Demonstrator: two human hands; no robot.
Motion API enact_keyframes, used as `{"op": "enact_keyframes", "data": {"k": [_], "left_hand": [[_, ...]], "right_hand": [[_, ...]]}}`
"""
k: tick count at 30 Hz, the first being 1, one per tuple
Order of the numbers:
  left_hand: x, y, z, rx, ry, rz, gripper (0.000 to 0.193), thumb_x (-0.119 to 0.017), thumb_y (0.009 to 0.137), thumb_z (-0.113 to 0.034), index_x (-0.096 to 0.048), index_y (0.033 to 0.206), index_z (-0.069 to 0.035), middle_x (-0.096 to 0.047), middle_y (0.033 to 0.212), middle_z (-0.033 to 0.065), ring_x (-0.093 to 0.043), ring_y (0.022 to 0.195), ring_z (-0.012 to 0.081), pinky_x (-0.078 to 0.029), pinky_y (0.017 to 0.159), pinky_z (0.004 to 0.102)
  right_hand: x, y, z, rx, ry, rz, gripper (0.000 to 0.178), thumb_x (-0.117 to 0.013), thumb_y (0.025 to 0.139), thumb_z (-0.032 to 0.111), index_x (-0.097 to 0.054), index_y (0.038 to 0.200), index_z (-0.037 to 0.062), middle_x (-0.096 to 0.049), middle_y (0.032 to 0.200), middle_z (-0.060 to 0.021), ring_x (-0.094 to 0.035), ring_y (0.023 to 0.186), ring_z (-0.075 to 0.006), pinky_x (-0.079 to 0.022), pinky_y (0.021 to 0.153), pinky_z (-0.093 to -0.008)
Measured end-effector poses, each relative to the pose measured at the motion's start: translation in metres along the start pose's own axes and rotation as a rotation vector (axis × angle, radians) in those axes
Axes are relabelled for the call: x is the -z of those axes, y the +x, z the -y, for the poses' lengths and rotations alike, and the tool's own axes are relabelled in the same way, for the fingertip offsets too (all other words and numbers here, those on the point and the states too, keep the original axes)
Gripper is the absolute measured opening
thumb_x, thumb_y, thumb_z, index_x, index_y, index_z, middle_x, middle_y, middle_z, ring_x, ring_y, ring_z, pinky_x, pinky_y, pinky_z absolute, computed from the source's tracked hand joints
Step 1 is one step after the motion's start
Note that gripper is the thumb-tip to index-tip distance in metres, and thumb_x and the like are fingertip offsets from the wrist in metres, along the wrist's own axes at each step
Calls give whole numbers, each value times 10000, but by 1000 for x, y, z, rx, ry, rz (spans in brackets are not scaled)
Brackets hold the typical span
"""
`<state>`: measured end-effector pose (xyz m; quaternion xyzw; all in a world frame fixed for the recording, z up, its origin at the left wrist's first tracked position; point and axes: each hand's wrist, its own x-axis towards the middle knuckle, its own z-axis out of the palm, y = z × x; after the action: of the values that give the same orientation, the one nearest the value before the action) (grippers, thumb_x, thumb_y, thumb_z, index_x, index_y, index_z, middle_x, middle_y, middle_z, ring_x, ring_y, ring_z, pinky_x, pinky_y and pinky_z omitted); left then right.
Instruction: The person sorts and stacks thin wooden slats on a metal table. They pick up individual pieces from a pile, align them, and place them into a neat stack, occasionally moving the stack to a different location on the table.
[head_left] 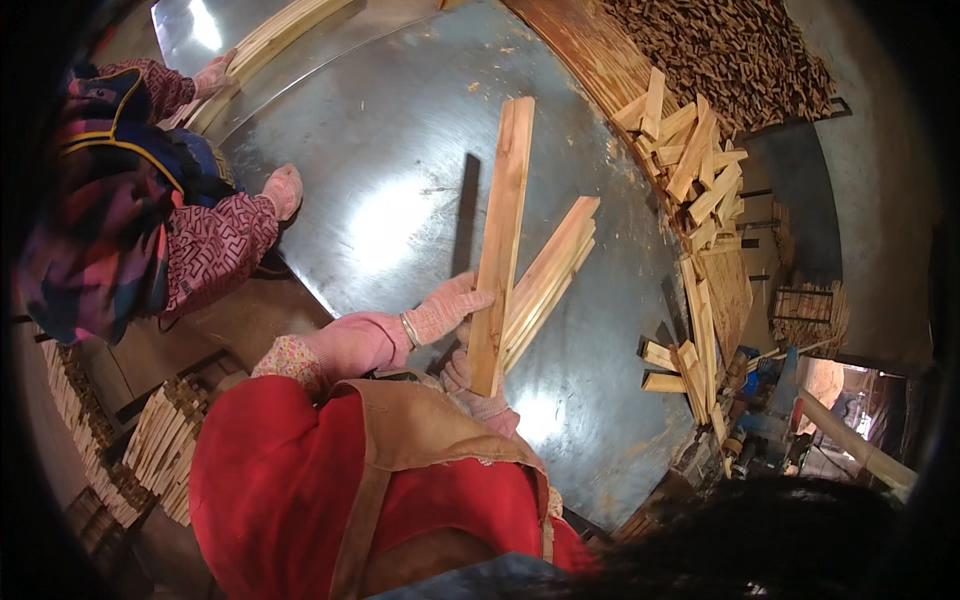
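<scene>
A long, pale wooden plank (505,200) is held tilted above the metal table, its shadow falling to the left. My left hand (445,308), in a pink glove, closes on the plank's left edge. Low down, my right hand (478,395), gloved too, is wrapped round the plank's bottom end; part of it is hidden behind the wood. Just right of the plank, several narrower wooden strips (555,275) lie side by side at a slant. Their lower ends come close to my right hand, and whether it touches them I cannot tell.
The shiny metal table (340,130) spans the middle. Loose wood offcuts (700,165) are heaped along its right side, with more strips (700,340) nearer. At left, a co-worker's gloved hand (284,192) rests by the edge; another hand (214,76) touches long boards (280,35). Stacked sticks (170,440) stand lower left.
</scene>
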<state>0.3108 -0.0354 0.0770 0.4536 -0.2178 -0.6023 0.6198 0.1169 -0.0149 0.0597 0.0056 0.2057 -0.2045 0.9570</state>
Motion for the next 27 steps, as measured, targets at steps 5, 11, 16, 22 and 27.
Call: {"op": "enact_keyframes", "data": {"k": [5,11,16,22,27], "left_hand": [[12,-18,-18,177,129,4,489,-713,1023,-303,-647,1373,32,-728,1225,102,-663,1108,189,-528,1031,369],[20,-48,9,126,127,-48,524,-747,1008,-298,-637,1402,29,-718,1270,100,-649,1168,178,-501,1086,342],[-7,-105,15,67,173,-166,523,-747,1003,-298,-639,1396,31,-723,1244,96,-650,1155,174,-494,1083,332],[-36,-190,52,23,234,-322,527,-765,982,-284,-647,1381,41,-737,1220,78,-663,1118,148,-519,1044,326],[-45,-233,72,-50,218,-381,504,-768,977,-244,-646,1372,44,-740,1215,83,-675,1109,154,-540,1024,328]], "right_hand": [[22,7,-14,4,-346,-34,573,-438,1106,488,-568,1456,53,-651,836,-157,-641,720,-293,-561,695,-441],[51,-11,-10,170,-490,-484,401,-555,1100,364,-652,1338,56,-728,1199,-108,-702,1102,-259,-584,965,-422],[12,-45,3,211,-767,-293,522,-635,1065,353,-623,1446,-4,-710,1286,-84,-673,1177,-226,-545,1024,-378],[13,-84,-28,192,-1247,-267,430,-633,1024,290,-727,1273,-47,-729,1064,-58,-644,926,-156,-526,849,-301],[31,-104,-46,171,-1353,-236,472,-640,984,314,-721,1250,-67,-754,1095,-136,-677,981,-208,-538,911,-344]]}}
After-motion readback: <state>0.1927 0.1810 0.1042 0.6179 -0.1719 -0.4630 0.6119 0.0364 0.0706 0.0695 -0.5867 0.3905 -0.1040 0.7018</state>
